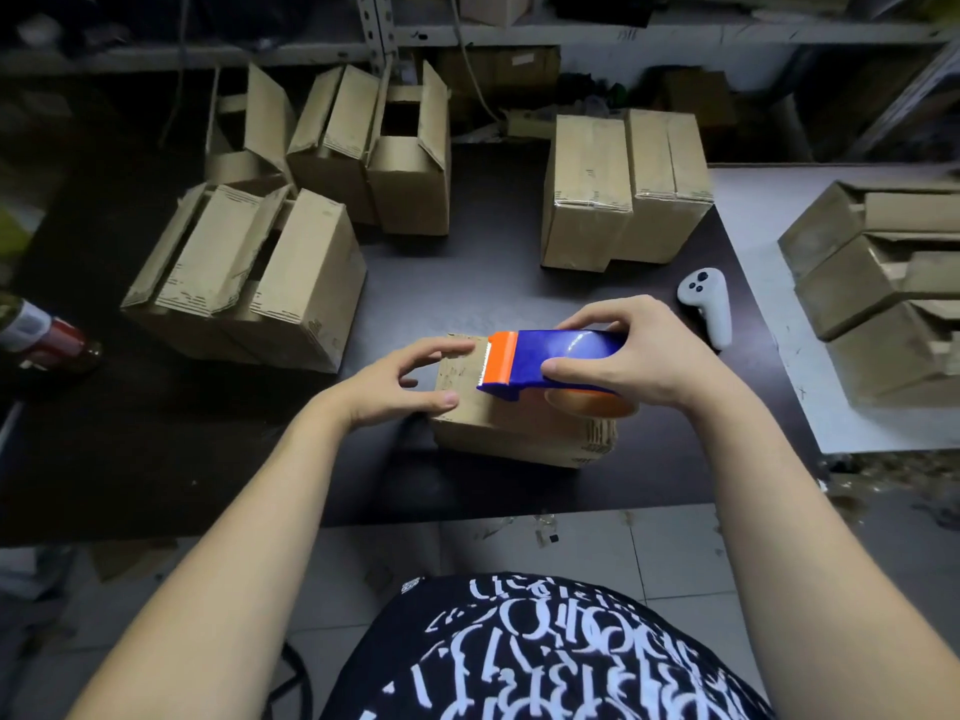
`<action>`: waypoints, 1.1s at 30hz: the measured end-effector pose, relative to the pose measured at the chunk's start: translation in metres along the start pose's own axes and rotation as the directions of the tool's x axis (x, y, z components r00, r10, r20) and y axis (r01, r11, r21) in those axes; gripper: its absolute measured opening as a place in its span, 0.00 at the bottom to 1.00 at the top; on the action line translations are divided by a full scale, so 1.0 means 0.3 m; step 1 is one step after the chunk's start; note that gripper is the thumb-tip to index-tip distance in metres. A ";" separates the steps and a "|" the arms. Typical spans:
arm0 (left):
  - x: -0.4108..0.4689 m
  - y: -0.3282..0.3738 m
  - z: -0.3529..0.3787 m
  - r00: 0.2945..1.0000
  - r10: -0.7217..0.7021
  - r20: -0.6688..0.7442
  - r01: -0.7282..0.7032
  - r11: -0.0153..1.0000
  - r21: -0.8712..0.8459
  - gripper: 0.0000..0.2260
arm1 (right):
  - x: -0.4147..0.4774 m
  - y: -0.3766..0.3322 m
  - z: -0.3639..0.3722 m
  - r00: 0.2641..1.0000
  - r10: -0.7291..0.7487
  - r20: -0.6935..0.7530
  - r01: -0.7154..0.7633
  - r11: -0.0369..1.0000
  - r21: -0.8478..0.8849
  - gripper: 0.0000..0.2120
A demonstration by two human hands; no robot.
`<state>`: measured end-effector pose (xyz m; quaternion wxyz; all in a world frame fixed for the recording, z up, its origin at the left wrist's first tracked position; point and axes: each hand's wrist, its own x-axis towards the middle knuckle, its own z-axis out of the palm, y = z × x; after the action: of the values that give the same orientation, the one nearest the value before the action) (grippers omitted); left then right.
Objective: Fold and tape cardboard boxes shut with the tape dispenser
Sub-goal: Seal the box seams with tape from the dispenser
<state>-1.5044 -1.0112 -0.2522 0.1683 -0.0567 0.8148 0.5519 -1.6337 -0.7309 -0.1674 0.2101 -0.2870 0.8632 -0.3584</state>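
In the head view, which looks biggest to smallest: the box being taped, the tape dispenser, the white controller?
1. cardboard box, partly hidden by hands
2. tape dispenser
3. white controller, a little farther away, yet clearly smallest

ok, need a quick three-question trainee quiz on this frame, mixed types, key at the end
1. True or false: the right hand grips the tape dispenser.
2. The left hand rests on: A) the small cardboard box; B) a laptop; C) a stapler.
3. Fill in: the white controller lies on the table to the ___ of the dispenser.

Key: 1 true; 2 A; 3 right.
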 end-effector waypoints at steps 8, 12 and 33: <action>0.001 0.005 -0.009 1.000 -0.002 0.017 0.002 1.000 -0.001 0.28 | -0.095 0.099 -0.116 0.995 0.094 -0.022 -0.093 0.995 0.020 0.11; 0.004 0.023 0.002 0.999 -0.031 -0.031 0.031 0.999 0.010 0.22 | -0.095 0.117 -0.083 0.996 0.081 -0.035 -0.080 0.997 0.019 0.12; 0.149 0.164 0.278 0.659 0.083 -0.748 0.196 0.941 0.277 0.12 | -0.143 0.170 -0.100 0.981 0.157 -0.113 -0.132 0.970 0.204 0.16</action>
<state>-1.5423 -0.9115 -0.2516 -0.1580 -0.2750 0.8901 0.3273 -1.6361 -0.6587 -0.1788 0.2070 -0.1778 0.8541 -0.4428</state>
